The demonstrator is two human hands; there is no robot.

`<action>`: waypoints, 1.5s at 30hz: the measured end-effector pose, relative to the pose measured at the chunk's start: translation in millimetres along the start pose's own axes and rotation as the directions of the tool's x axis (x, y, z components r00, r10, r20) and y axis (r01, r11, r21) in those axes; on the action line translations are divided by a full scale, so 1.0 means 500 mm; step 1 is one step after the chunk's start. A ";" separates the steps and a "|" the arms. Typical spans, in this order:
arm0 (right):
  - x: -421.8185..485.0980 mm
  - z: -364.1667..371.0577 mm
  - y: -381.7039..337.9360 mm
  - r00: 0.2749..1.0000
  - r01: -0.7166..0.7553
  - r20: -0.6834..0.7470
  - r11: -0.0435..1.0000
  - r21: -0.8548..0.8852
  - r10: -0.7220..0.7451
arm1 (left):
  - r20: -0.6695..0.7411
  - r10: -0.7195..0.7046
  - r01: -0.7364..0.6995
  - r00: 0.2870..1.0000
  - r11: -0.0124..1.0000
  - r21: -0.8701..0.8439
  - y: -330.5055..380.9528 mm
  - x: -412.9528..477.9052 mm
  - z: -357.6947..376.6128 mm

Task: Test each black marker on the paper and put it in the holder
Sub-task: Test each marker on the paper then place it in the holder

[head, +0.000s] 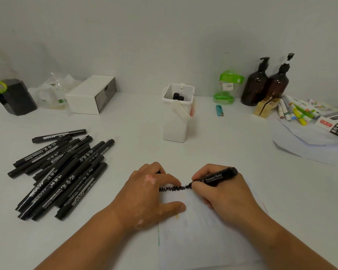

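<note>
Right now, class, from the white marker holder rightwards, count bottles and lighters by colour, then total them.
Brown plastic pump bottles: 2
Green transparent spray bottle: 1
Blue plastic lighter: 1
Total: 4

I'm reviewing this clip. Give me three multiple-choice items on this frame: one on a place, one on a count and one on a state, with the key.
1. Where does the pile of black markers lie?
A. On the table, left of the paper
B. Inside the white drawer box
C. Against the wall on the right

2. How many brown pump bottles stand at the wall?
A. One
B. Two
C. Four

3. What state is the marker in the right hand in?
A. Capped and held in the air
B. Lying loose in the pile
C. Uncapped, tip down on the paper

Key:
1. A: the pile lies on the table beside the paper's left edge.
2. B: two bottles stand side by side.
3. C: the gripped marker's tip meets the end of a black scribble.
</note>
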State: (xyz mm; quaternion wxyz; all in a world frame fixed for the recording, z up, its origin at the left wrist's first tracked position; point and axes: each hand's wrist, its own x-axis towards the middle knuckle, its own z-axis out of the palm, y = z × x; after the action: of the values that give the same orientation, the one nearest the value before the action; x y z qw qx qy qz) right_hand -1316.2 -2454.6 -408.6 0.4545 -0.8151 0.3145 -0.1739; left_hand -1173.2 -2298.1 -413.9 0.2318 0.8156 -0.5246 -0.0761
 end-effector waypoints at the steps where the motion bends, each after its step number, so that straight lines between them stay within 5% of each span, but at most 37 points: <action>1: 0.000 0.000 0.000 1.000 0.002 0.008 1.000 0.000 -0.002 | 0.000 0.000 0.000 1.000 1.000 0.001 0.000 0.000 0.000; 31: 0.005 0.000 0.003 0.999 0.031 -0.039 0.998 -0.047 -0.033 | 0.007 -0.020 0.020 1.000 1.000 0.001 0.002 0.002 0.001; 39: 0.010 -0.025 -0.001 0.991 0.038 -0.134 0.904 0.426 0.021 | -0.022 -0.035 0.033 0.999 0.994 -0.101 -0.003 -0.001 -0.007; 45: 0.015 -0.039 -0.001 0.995 0.039 -0.100 0.848 0.529 0.016 | -0.170 -0.142 0.069 0.975 0.923 -0.379 0.005 0.001 -0.011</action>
State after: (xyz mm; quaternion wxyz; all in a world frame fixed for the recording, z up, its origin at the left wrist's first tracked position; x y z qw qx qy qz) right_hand -1321.6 -2471.5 -397.9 0.6441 -0.6503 0.2719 -0.2972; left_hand -1172.7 -2297.8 -407.7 0.4274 0.7877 -0.4307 -0.1062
